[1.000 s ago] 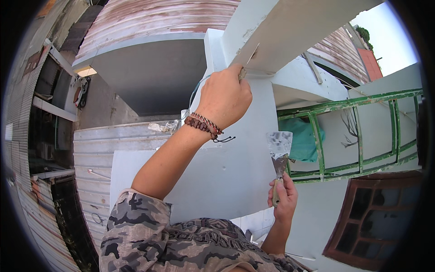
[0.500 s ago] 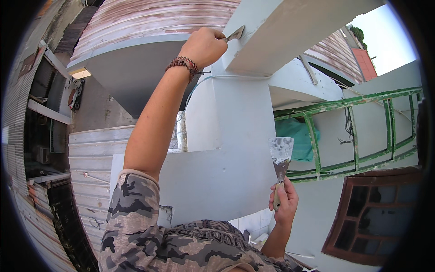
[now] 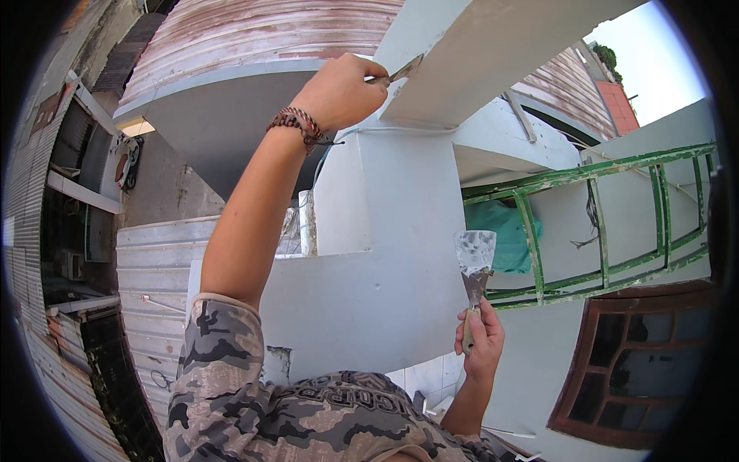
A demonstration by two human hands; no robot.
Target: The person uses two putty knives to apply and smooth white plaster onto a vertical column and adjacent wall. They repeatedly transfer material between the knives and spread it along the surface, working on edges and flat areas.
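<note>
My left hand point(image 3: 341, 92), raised with bracelets at the wrist, is closed around the handle of a small putty knife point(image 3: 406, 68). Its blade lies at the lower edge of a pale painted beam point(image 3: 493, 54), and whether it presses on the surface is hard to see. Lower and to the right, my right hand point(image 3: 483, 339) grips a wider putty knife point(image 3: 476, 282) by its light handle, blade up. White putty point(image 3: 475, 248) covers the upper part of that blade. Behind it stands a pale blue-white wall point(image 3: 408, 200) that meets the beam.
A green metal ladder point(image 3: 604, 235) lies sideways at the right, near a teal cloth point(image 3: 502, 231). Below it is a brown-framed window point(image 3: 635, 366). A thin cable point(image 3: 400, 129) crosses under the beam. Corrugated roofing point(image 3: 262, 31) spreads behind, with a metal roof point(image 3: 165, 269) at left.
My left hand has shifted slightly down, and its putty knife has moved from the beam's side face to its lower edge, with the blade turned more edge-on. My right hand has barely moved.
</note>
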